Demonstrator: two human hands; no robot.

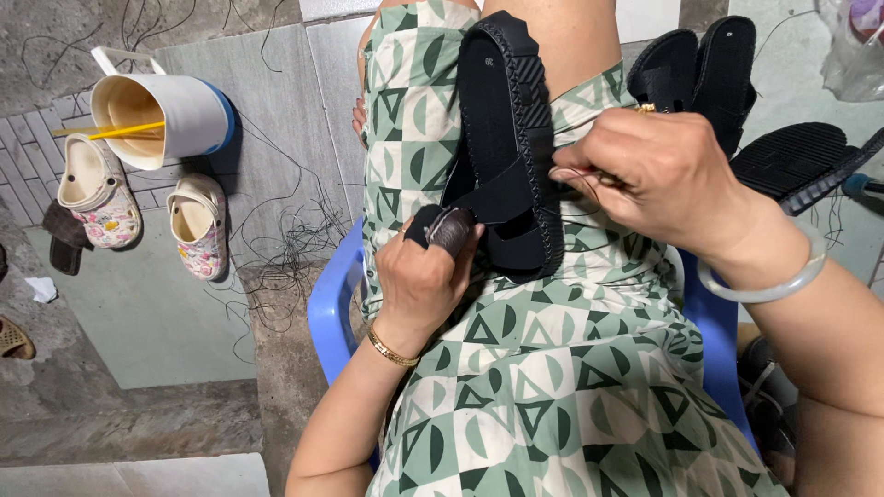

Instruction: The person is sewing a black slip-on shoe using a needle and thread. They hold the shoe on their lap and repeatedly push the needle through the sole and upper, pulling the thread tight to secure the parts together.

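Left hand [425, 276], fingertips capped, grips black sandal [502, 138] on lap | right hand [649, 170] pinches dark thread at sole edge | white bucket [180, 115] nearby

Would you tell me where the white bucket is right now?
In the head view the white bucket lies tipped on the floor at upper left, just above the two floral clogs, well left of the black sandal on the lap.

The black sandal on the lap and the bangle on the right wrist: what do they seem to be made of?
The black sandal: probably rubber or foam sole, matte, with a ribbed edge; its strap looks like synthetic fabric. The bangle on the right hand: pale green, translucent and glossy, perhaps jade or glass; the look cannot settle which.
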